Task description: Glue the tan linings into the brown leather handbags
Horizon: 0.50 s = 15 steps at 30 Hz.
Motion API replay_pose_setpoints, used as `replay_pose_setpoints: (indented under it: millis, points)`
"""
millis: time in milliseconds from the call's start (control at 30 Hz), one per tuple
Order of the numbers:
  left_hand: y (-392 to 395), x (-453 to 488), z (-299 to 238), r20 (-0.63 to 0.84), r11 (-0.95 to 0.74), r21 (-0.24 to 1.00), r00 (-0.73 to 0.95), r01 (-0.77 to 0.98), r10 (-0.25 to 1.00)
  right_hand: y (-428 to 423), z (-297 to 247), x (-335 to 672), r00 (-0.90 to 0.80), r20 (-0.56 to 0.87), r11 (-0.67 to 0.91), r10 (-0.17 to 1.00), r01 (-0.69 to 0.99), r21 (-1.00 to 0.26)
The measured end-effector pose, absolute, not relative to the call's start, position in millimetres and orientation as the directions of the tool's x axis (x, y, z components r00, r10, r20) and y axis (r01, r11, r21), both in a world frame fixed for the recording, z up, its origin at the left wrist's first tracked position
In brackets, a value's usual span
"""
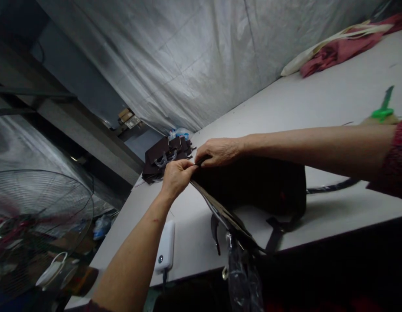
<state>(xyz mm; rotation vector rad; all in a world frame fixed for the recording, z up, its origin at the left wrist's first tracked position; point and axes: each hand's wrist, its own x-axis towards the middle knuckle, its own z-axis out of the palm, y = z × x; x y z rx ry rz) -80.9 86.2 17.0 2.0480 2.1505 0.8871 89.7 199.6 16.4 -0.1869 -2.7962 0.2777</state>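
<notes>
A dark bag (259, 184) lies on the white table (318, 108), its straps and a clear plastic wrap hanging over the near edge. My left hand (176, 175) is closed in a pinch on the bag's upper edge at its far end. My right hand (220, 151) is just beyond it, fingers curled down and gripping the same edge. The two hands almost touch.
A stack of dark bag pieces (165, 158) lies further along the table. A white power bank (165, 247) sits by the near edge. Green-handled scissors (383, 110) and red cloth (344, 47) lie at the right. A standing fan (34, 225) is at the lower left.
</notes>
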Motion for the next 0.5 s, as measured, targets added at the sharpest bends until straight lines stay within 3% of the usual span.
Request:
replay_pose_setpoints:
  millis: [100, 300, 400, 500]
  points:
    - [84.2, -75.4, 15.1, 0.380, -0.029, 0.371, -0.124, 0.928, 0.917, 193.1, 15.8, 88.6, -0.914, 0.296, 0.958, 0.278, 0.244, -0.148]
    - [81.0, -58.9, 16.5, 0.422, -0.031, 0.401, -0.155, 0.916, 0.893, 184.3, 15.3, 94.6, -0.907, 0.317, 0.960, 0.278, 0.275, -0.056]
    - [74.0, -48.8, 33.3, 0.405, -0.130, 0.502, -0.100, 0.855, 0.909, 183.1, 21.5, 109.1, -0.864, 0.428, 0.963, 0.264, 0.214, -0.163]
    - [58.0, -48.7, 57.5, 0.465, -0.282, 0.655, -0.080, 0.701, 0.882, 188.7, 31.3, 136.5, -0.713, 0.564, 0.876, 0.417, 0.150, -0.458]
